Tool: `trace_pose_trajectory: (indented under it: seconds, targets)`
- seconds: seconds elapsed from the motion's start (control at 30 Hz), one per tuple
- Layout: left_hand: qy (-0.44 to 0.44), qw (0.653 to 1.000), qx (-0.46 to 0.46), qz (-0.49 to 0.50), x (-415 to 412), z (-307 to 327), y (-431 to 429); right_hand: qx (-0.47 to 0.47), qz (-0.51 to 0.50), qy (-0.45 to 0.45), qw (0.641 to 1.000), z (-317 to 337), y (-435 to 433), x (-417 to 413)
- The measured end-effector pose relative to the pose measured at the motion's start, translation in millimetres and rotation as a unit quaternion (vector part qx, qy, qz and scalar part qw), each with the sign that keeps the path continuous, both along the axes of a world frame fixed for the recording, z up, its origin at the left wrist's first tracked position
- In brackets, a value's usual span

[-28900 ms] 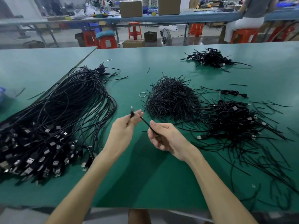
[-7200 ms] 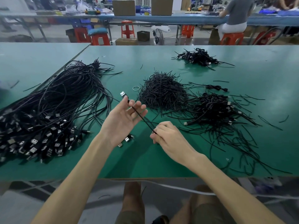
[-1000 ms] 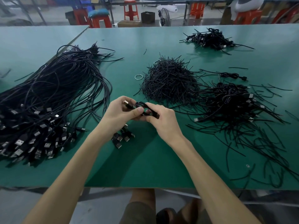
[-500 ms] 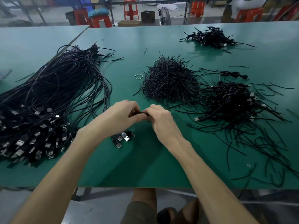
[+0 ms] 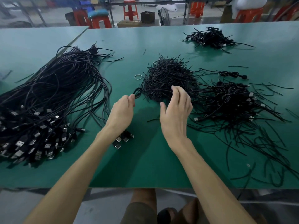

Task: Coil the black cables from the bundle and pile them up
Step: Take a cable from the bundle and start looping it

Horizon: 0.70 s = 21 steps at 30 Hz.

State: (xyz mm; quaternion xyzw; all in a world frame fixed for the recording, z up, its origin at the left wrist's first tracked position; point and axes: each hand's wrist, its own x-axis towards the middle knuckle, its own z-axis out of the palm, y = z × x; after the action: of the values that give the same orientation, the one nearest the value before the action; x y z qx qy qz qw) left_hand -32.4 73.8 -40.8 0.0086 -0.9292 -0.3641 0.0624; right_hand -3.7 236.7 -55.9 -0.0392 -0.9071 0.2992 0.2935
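My left hand is shut on a small coiled black cable, held just above the green table. My right hand is open, thumb spread, fingertips over the near edge of a heap of short black ties. A thin strand runs from the coil toward those fingertips. The big bundle of long black cables lies at the left, its USB plugs toward me. A pile of coiled cables sits to the right.
A second pile of coiled cables lies at the far right. One coiled cable and a small ring lie near the ties. A few plugs rest under my left forearm. Loose ties litter the right side. Stools stand beyond the table.
My hands, pressed together on the coil half a second ago, have parted. The left keeps the coil and has lifted it forward; the right has let go and moved to the tie heap.
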Motion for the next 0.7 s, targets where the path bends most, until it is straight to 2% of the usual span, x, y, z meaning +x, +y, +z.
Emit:
trace_pose_trajectory:
  seconds: [0.1,0.2,0.33,0.43,0.7]
  targets:
    - [0.016,0.999,0.024,0.041,-7,-8,11,0.032,0.007,-0.061,0.998,-6,3,-5]
    - [0.011,0.996,0.064,0.058,-11,-14,18,0.038,0.007,-0.082,0.996,-9,6,-7]
    - [0.008,0.973,0.225,0.045,-14,-18,14,0.036,0.009,-0.099,0.994,-10,6,-9]
    - [-0.009,0.956,0.291,0.026,-10,-18,6,0.051,0.019,-0.127,0.990,-12,6,-11]
    - [-0.004,0.956,0.294,-0.008,-4,-20,2,0.077,0.038,-0.133,0.987,-13,6,-10]
